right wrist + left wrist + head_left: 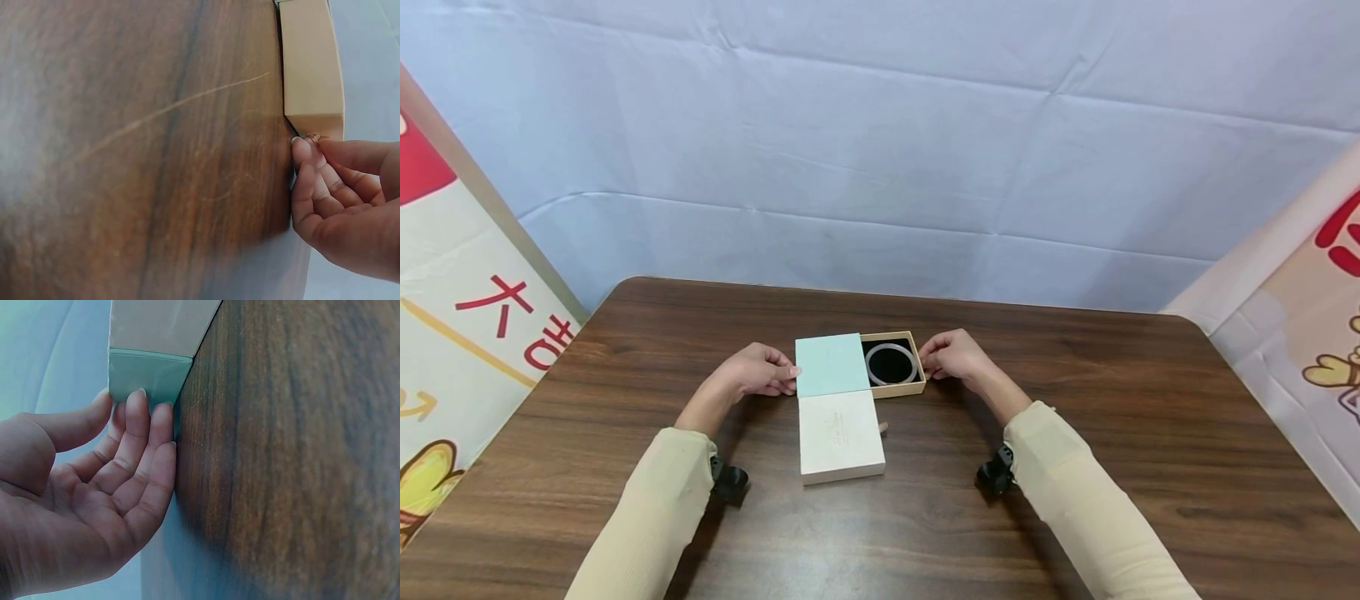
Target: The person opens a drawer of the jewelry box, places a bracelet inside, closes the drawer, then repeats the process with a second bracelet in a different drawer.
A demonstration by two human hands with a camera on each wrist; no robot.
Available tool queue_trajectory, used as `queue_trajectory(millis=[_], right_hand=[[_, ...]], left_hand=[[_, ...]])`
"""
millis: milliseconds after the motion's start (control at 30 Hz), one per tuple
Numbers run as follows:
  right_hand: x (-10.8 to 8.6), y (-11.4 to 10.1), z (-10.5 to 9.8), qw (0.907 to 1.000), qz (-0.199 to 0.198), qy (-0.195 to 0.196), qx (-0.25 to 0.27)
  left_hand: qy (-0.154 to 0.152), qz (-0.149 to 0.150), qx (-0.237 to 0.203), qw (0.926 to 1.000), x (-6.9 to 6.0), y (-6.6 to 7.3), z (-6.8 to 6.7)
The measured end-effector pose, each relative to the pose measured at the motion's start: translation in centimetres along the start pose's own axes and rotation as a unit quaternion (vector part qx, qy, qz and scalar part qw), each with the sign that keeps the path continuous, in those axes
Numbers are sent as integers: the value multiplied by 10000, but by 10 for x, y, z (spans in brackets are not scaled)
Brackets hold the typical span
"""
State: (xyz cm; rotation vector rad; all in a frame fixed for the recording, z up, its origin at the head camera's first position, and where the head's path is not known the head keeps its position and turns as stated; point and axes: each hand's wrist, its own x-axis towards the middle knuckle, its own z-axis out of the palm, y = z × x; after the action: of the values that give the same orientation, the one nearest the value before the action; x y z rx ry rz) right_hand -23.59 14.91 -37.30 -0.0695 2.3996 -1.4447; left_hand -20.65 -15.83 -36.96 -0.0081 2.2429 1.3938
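A jewelry box lies flat on the table, with a pale mint section at the far side and a white section nearer. From the mint section a tan drawer stands out to the right. In it a silvery bangle rests on black padding. My left hand holds the mint section's left end, thumb at the top edge and fingertips against the end face. In the right wrist view, my right hand pinches a small tab at the drawer's outer end.
The dark wooden table has rounded far corners. Another small tab sticks out from the white section's right side. A pale cloth hangs behind the table, and printed banners stand at both sides.
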Motion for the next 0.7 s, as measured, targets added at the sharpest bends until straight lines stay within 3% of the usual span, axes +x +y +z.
queue_trajectory(millis=[700], right_hand=[[5, -1, 5, 9996, -129, -121, 229]], left_hand=[[28, -2, -95, 10000, 0, 0, 1]])
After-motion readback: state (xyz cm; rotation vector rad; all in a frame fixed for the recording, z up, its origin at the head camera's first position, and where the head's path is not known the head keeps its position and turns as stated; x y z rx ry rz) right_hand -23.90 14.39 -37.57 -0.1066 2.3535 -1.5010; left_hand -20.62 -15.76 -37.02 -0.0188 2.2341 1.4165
